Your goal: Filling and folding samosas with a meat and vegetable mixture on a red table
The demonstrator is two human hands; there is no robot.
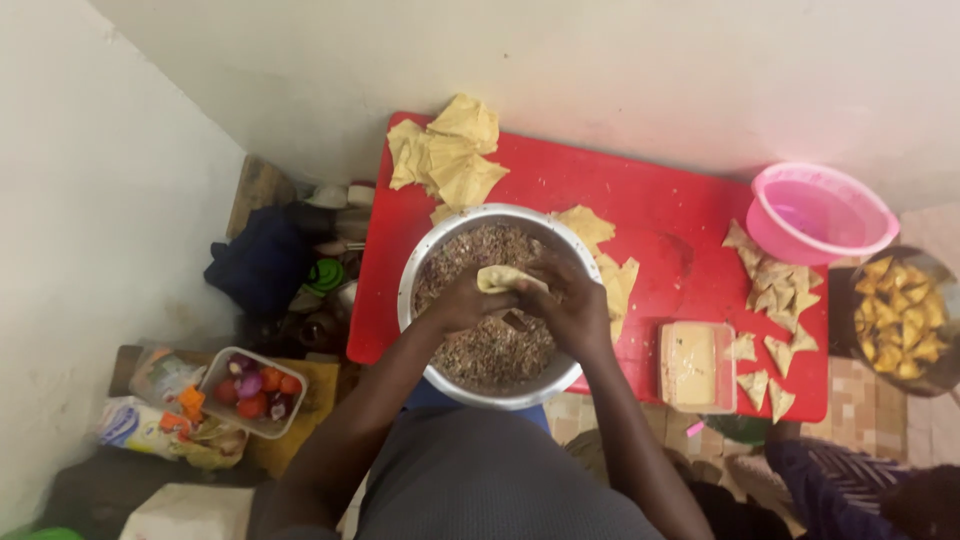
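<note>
**Item: filling a pastry pocket over the bowl**

- Pastry pocket [508,278]: pale folded dough wrapper, held between both your hands just above the filling. Keep its mouth upward and over the bowl so spill drops back in.
- Left hand [462,303]: curled around the pocket's left side, gripping it. Hold lightly; thin dough probably tears under a pinch.
- Right hand [572,298]: fingers bent at the pocket's right edge, touching the dough; whether it also holds filling cannot be told. Judged best: press filling into the corner first, and leave the top flap free for sealing.
- Metal bowl [432,262]: round, on the near edge of the red board [660,215], well filled with brown minced filling [490,350].
- Unfilled wrappers [445,150]: loose heap at the far left of the board; more [610,265] just right of the bowl.
- Folded triangles [775,290]: raw, clustered on the board's right side, near a lidded rectangular container [695,365].
- Pink basin [820,212]: at the board's far right corner.
- Fried triangles [900,315]: golden, in a dark pan beyond the board.
</note>
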